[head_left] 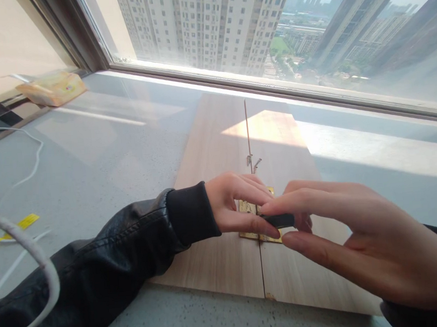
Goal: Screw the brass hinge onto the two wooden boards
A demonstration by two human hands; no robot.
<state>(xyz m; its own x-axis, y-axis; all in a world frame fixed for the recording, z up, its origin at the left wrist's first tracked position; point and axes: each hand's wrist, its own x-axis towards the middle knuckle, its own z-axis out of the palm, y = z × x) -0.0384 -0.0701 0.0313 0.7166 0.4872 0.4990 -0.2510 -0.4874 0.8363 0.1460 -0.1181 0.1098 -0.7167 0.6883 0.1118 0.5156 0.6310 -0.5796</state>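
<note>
Two pale wooden boards [217, 148] lie side by side, with a thin gap between them. A gold hinge [247, 208] spans the gap, partly hidden by my hands. Over the hinge, my left hand [240, 202] pinches a small dark object [283, 221] between thumb and fingers. From the right, my right hand [344, 224] reaches to the same object, its index fingertip at the object's upper edge and its thumb just below. Several small screws [257, 164] rest on the boards beyond the hinge.
White cables [42, 283] run along the left side, one with a yellow tag [22, 225]. A tissue pack [51, 88] and a phone [4, 129] sit at the back left. The window frame [197, 84] borders the speckled counter [127, 155].
</note>
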